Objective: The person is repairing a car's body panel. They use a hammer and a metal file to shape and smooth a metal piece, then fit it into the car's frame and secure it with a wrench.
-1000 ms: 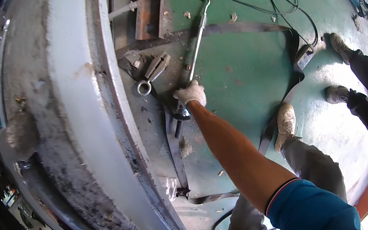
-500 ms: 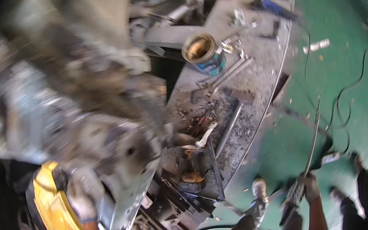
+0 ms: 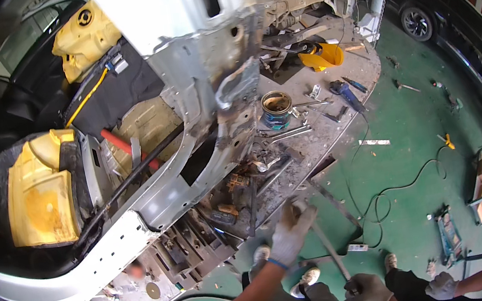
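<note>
My gloved left hand (image 3: 291, 236) reaches up from the lower edge, fingers curled round the upper part of a long steel rod (image 3: 329, 246). Lower down, my gloved right hand (image 3: 365, 291) grips the same rod near a thicker dark-and-silver fitting at its bottom end, partly cut off by the frame edge. Just beyond my left hand lie a cordless tool (image 3: 225, 212) and metal bars on a grimy steel bench (image 3: 328, 128).
A stripped car body (image 3: 135, 235) with yellow foam fills the left. A paint can (image 3: 275, 111) and angle grinder (image 3: 345, 94) lie on the bench. Cables and a blue jack (image 3: 450, 234) lie on the green floor. A co-worker's gloved hand (image 3: 442, 285) is at lower right; a dark car (image 3: 455, 37) stands beyond.
The view has swung from the floor up to the car body and bench. My left hand has left the car body and moved right onto the rod, which my right hand still grips.
</note>
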{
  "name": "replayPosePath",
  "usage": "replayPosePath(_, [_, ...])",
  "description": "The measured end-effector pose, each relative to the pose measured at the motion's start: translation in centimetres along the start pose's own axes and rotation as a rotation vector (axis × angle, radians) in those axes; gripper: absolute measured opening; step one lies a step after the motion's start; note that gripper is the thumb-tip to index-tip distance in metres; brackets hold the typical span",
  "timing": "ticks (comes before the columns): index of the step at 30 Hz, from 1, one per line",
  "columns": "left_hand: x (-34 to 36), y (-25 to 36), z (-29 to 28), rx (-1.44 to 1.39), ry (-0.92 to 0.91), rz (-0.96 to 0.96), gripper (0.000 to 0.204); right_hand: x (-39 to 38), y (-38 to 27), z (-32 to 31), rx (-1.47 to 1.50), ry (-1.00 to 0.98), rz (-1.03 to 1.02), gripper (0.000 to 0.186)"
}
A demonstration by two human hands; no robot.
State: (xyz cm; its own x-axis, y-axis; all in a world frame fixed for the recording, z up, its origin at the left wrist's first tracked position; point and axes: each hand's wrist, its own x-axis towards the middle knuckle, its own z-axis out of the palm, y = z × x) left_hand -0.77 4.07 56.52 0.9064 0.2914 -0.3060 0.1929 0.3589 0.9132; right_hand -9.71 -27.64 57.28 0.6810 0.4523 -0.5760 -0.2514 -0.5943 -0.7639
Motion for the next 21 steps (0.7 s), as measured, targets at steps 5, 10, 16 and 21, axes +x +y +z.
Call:
replayPosePath(5, [2.6, 5.7, -2.9, -0.417, 0.261, -0.186, 0.023, 1.6, -7.1, 4.0, -0.457, 0.047, 0.011, 0.045])
replayPosePath(10, [7.5, 8.8, -9.2, -0.742, -0.089, -0.205, 0.022, 5.9, -13.0, 6.0, -0.439, -0.020, 0.138, 0.048])
replayPosePath(16, [12.5, 7.9, -11.0, -0.891, -0.367, -0.126, 0.031, 7.7, -16.8, 7.3, -0.507, 0.098, 0.164, 0.051])
replayPosePath(21, [13.3, 7.1, -9.1, -1.033, -0.544, -0.146, 0.030, 6.5, -18.3, 6.3, -0.586, 0.196, 0.143, 0.047])
